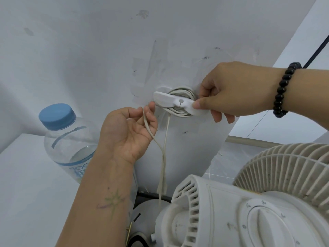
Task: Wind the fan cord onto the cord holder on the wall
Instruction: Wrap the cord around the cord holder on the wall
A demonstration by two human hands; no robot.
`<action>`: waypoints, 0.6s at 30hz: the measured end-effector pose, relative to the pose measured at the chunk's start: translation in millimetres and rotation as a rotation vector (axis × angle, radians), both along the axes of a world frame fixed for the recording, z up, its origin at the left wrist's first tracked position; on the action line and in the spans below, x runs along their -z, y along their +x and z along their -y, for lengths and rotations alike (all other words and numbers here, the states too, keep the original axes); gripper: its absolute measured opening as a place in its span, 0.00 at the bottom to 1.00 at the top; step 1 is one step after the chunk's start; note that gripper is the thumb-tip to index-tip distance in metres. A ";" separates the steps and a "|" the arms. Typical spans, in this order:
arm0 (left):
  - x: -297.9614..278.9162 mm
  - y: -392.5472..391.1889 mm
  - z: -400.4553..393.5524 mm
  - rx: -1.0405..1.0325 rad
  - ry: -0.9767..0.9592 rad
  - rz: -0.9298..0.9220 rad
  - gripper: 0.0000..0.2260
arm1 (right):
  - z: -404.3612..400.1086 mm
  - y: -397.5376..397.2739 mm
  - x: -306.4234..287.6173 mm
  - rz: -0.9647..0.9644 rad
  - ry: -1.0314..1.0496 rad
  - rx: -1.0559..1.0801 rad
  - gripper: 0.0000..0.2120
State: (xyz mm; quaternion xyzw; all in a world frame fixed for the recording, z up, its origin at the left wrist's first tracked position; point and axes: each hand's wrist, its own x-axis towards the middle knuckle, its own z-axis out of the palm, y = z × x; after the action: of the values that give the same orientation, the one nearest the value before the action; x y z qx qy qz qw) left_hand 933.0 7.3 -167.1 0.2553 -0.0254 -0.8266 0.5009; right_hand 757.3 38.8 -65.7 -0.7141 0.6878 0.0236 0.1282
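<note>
Two hands are in view: the left hand (130, 132) at centre frame and the right hand (231, 91) at right of centre. One white cord holder (175, 102) sits mid-frame, with one fan cord (179, 111) coiled on it in several loops, too bunched to count. One white fan (249, 202) fills the lower right, one blue-capped water bottle (67, 139) stands at left, and one black bead bracelet (284, 90) circles the right wrist.

My left hand (130, 129) is raised palm toward me, wrist bent back, thumb and fingers curled together in a pinch; the forearm carries a faint star-shaped tattoo. My right hand (229, 91) reaches in from the right, knuckles up, thumb and forefinger pressed closed, a dark bead bracelet on the wrist.
</note>
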 end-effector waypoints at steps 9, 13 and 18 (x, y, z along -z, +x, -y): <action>2.1 -1.0 -4.8 -0.002 -0.040 0.121 0.16 | -0.9 0.7 0.3 0.011 -0.002 0.011 0.19; 4.0 -2.7 -6.7 -0.009 -0.050 0.106 0.16 | -0.1 0.5 0.8 0.017 0.006 0.010 0.20; 9.9 -14.9 -16.7 -0.126 -0.121 -0.013 0.16 | -0.4 -1.1 2.7 0.034 0.003 0.003 0.18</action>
State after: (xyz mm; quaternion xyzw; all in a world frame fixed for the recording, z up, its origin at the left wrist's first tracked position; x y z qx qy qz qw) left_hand 918.1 24.0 -177.0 0.2201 -0.0559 -0.7921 0.5665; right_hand 756.3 39.2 -68.4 -0.7132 0.6865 0.0121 0.1411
